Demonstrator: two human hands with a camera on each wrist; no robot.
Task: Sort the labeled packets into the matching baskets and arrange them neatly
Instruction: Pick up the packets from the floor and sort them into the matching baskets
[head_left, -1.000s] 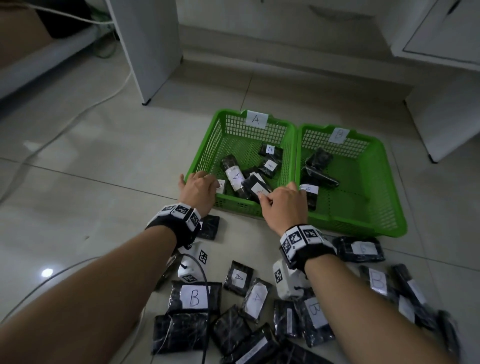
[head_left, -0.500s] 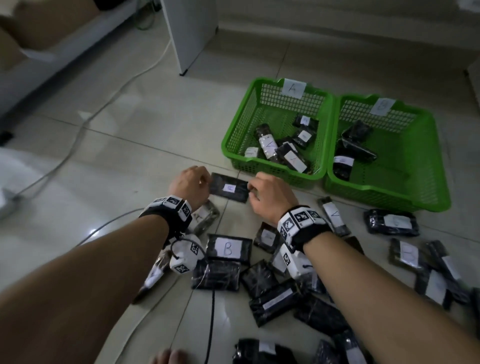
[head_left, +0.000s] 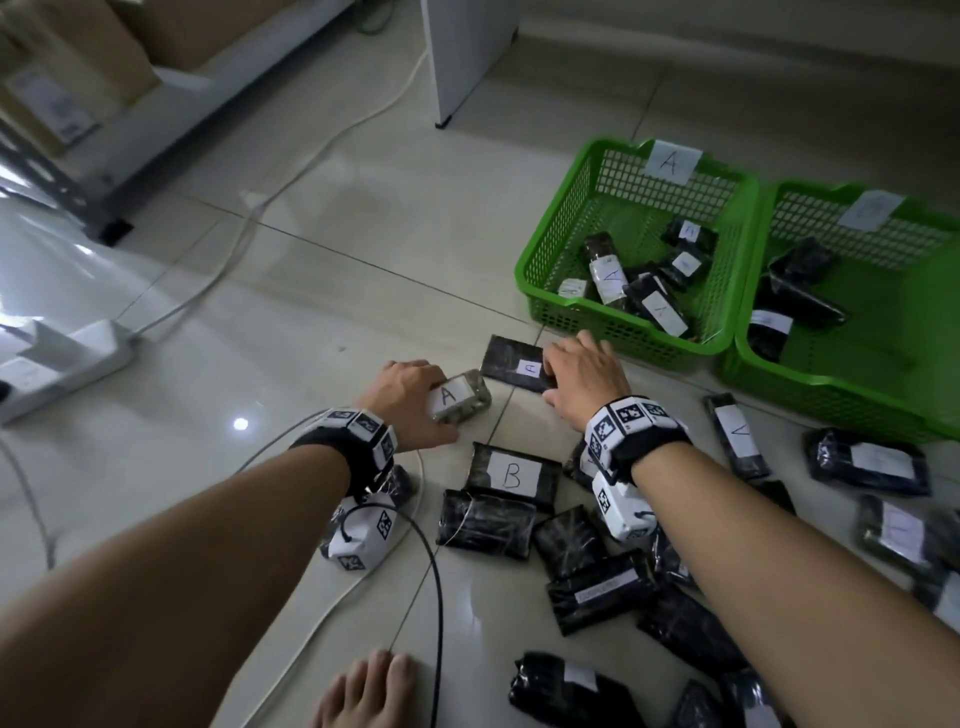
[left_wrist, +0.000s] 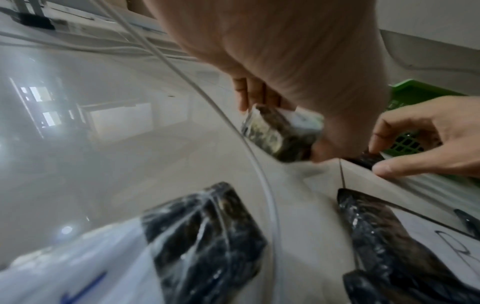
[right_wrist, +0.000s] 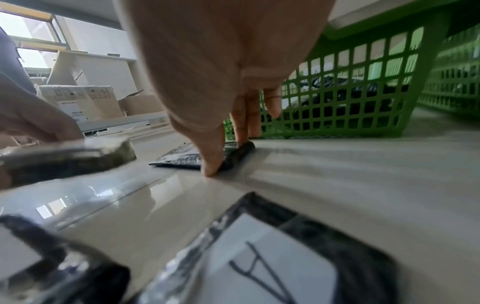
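Two green baskets stand side by side on the floor at the right: basket A and basket B, each with several black packets inside. My left hand grips a greyish packet labelled A, lifted a little off the floor. My right hand pinches one end of a flat black packet labelled A that lies on the tiles just before basket A. In the right wrist view its thumb and fingers sit on opposite edges of that packet.
Several black packets labelled A or B lie scattered on the floor under and to the right of my arms, one marked B. A black cable and grey cables cross the tiles. A white power strip lies at left; a bare foot shows below.
Both hands drew back from basket A's front edge to the floor. The left hand has picked up the greyish A packet; the right has taken hold of the flat black A packet.
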